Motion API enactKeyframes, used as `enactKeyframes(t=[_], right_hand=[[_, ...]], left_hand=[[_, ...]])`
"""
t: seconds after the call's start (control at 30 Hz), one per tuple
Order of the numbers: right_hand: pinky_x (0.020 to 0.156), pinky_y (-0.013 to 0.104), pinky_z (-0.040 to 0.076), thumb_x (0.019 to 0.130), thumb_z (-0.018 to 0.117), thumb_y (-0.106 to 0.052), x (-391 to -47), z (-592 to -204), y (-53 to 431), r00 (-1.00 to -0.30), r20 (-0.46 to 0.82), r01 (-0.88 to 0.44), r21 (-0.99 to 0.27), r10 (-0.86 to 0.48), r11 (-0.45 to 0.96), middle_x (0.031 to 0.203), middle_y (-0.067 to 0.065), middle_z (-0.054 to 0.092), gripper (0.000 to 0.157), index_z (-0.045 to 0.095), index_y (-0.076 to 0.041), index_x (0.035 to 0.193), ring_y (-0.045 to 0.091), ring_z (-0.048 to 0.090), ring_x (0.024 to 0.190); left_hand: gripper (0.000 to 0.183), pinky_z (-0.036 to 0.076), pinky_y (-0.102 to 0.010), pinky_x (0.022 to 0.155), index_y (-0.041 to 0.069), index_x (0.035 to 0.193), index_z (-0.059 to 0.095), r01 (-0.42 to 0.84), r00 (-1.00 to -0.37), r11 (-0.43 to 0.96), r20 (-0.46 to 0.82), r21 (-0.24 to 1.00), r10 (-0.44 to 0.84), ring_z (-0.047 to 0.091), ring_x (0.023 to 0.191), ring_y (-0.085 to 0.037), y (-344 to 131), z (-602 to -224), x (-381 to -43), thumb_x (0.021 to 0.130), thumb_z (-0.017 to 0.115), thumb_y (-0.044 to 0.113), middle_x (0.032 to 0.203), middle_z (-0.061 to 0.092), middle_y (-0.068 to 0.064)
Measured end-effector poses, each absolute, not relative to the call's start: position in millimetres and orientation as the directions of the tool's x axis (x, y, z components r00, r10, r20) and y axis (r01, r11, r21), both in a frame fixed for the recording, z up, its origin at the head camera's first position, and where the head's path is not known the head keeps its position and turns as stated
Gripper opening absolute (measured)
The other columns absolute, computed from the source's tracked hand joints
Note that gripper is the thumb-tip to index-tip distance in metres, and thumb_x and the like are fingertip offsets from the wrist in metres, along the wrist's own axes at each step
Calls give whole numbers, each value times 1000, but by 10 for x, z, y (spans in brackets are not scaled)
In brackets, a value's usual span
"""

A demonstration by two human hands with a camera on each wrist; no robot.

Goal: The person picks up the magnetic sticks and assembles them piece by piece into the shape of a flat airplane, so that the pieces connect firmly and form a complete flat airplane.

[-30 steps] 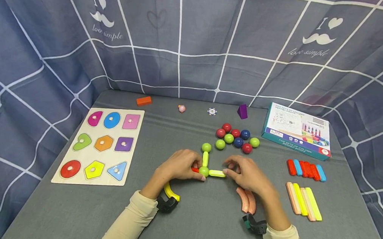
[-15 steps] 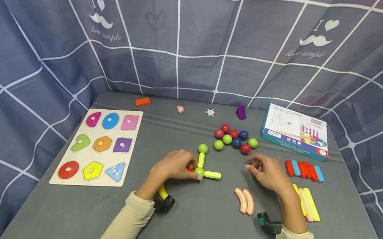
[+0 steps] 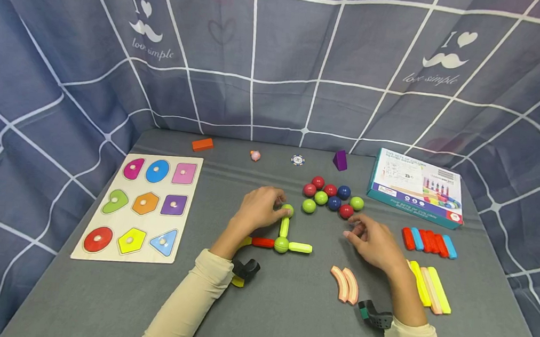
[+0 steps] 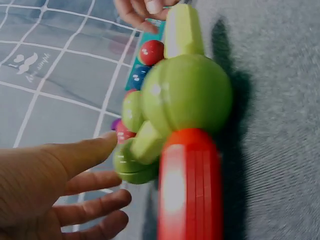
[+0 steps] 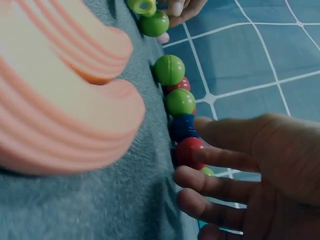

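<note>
A green hub ball [image 3: 281, 245] joins three sticks flat on the table: a red stick [image 3: 262, 242] to the left, a yellow-green stick [image 3: 300, 248] to the right and another stick [image 3: 284, 227] leading away to a green end ball [image 3: 288, 210]. My left hand [image 3: 260, 209] is at this end ball, thumb and fingers spread beside it; the left wrist view shows no closed grip. Partly hidden under the left wrist is a yellow curved piece [image 3: 238, 282]. My right hand [image 3: 373, 243], loosely bent, holds nothing and hovers near a red ball [image 3: 345, 211].
Several red, blue and green balls cluster behind the hands. Two peach curved pieces [image 3: 350, 286] lie near the right wrist. Short red and blue sticks [image 3: 429, 241], long sticks [image 3: 440, 290] and a box [image 3: 418, 187] are at right. A shape puzzle board [image 3: 138, 208] lies left.
My left hand has let go of the hub ball and moved away from me to the end ball. My right hand has left the right-hand stick and shifted right.
</note>
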State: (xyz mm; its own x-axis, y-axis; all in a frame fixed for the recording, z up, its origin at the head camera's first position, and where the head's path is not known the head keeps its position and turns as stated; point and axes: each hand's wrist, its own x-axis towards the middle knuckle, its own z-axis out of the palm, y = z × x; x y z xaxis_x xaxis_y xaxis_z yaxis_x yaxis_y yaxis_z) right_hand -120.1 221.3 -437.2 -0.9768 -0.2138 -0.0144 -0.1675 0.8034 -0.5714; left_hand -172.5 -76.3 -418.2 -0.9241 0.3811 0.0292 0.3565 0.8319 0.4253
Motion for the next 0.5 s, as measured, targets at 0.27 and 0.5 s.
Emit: enactKeyframes(t=[0.27, 0.5], right_hand=[[59, 36, 39, 87, 69, -25, -1422, -4380, 2129, -987, 27, -153, -479, -160, 864, 83, 5, 60, 53, 47, -16, 134, 21, 53, 69], [57, 35, 37, 87, 69, -23, -1525, -4386, 2107, -987, -16, -136, -456, -161, 879, 79, 4, 58, 47, 50, -15, 130, 20, 52, 68]], left_hand=[[30, 44, -32, 65, 22, 104, 70, 308, -931, 839, -40, 449, 363, 55, 76, -9, -705, -4339, -1755, 82, 71, 43, 85, 62, 5], [29, 42, -32, 62, 22, 102, 69, 292, -941, 826, -9, 482, 338, 54, 74, -10, -727, -4376, -1733, 82, 72, 43, 84, 62, 4]])
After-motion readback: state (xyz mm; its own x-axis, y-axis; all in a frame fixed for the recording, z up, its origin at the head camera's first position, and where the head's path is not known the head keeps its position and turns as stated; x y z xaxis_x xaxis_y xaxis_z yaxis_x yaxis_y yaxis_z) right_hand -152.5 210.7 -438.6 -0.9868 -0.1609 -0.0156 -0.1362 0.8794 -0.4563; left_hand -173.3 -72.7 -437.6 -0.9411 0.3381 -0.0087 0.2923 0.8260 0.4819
